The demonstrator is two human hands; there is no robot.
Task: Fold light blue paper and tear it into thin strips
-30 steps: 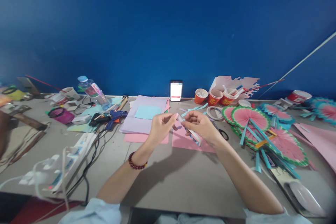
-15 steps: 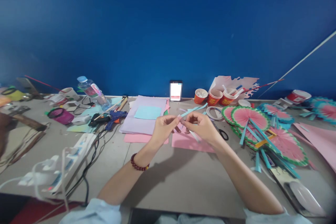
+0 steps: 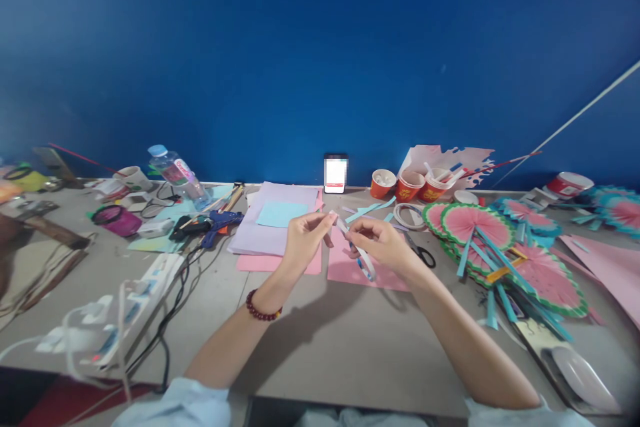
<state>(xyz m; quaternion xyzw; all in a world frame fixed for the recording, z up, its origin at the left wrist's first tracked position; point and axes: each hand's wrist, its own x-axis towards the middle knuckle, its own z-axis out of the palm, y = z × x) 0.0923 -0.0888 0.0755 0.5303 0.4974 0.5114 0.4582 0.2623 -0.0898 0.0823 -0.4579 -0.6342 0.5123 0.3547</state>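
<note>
My left hand (image 3: 304, 241) pinches one end of a thin white strip (image 3: 342, 224), its thumb and forefinger closed. A short way to the right, my right hand (image 3: 381, 241) has its fingers closed on the same strip. Below the right fingers hangs a white loop with blue marks (image 3: 369, 269), which looks like a narrow tape roll; the hand partly hides it. Both hands are above a pink paper sheet (image 3: 345, 271). To the left lie lilac sheets (image 3: 250, 233) with a light blue paper (image 3: 281, 214) on top.
Black-handled scissors (image 3: 427, 257) lie beside my right wrist. Pleated watermelon paper fans (image 3: 477, 225) cover the right side. Red cups (image 3: 383, 183) and a phone (image 3: 335, 175) stand at the back. A power strip (image 3: 135, 310), cables and a bottle (image 3: 179, 177) are on the left.
My hands have moved apart, the left one slightly leftward, and a length of white strip now spans between them. The loop under my right hand shows more clearly.
</note>
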